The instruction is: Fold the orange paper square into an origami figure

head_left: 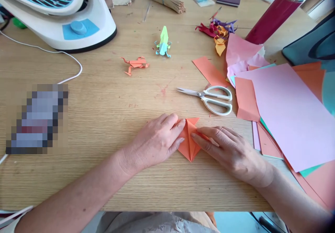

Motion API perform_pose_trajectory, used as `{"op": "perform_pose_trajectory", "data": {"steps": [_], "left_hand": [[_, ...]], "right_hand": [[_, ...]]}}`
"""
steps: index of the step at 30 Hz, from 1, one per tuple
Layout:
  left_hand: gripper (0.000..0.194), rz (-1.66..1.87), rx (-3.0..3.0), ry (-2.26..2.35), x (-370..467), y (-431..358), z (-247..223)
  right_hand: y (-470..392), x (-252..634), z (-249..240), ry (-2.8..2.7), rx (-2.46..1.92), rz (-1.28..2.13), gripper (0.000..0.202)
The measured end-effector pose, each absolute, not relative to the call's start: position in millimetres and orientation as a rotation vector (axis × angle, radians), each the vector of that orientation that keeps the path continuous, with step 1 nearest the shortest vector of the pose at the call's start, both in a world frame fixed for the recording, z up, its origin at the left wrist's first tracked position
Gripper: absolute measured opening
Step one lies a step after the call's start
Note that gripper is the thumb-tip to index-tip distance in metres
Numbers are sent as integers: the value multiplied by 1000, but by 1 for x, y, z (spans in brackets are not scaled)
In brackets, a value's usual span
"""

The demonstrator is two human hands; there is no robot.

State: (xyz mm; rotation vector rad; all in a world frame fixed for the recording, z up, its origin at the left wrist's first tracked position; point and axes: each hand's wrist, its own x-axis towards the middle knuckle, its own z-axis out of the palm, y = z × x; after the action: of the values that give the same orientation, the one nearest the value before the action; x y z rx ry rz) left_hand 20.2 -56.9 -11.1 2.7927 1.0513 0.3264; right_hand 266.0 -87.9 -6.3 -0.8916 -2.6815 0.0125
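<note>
A piece of orange origami paper [190,143], folded into a pointed kite-like shape with creases down its middle, lies on the table between my hands. My left hand [159,138] holds its left side, fingertips near the top and thumb lower down. On the right, my right hand [230,149] pinches a flap between thumb and forefinger. Fingers cover parts of both side edges. Just beyond the paper rest scissors [200,94] with pale handles, blades pointing left. Farther off stand an orange folded frog [136,63] and a green-and-blue folded figure [163,44].
Coloured paper sheets [293,114] pile up on the right, near an orange strip [209,72] and several small folded figures [221,34]. A dark red flask [280,15] stands behind. At left are a white fan [96,27] and a blurred-out device [39,118] with a cable.
</note>
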Motion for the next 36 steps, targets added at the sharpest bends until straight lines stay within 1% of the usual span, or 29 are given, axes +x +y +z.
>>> {"op": "perform_pose_trajectory", "data": {"steps": [5, 10, 17, 29, 36], "left_hand": [[38, 398, 2699, 1051, 24, -57, -10], [34, 425, 2624, 1089, 26, -57, -9], [36, 419, 2661, 1070, 26, -57, -10], [31, 453, 2724, 1004, 25, -58, -10], [32, 460, 2772, 940, 25, -60, -12]], "right_hand": [[-87, 266, -6, -2700, -906, 31, 34], [-87, 266, -4, -2692, -889, 51, 34], [-88, 267, -5, -2710, -882, 23, 35], [-87, 266, -4, -2715, -863, 78, 31], [-88, 266, -4, -2705, -877, 118, 34]]}}
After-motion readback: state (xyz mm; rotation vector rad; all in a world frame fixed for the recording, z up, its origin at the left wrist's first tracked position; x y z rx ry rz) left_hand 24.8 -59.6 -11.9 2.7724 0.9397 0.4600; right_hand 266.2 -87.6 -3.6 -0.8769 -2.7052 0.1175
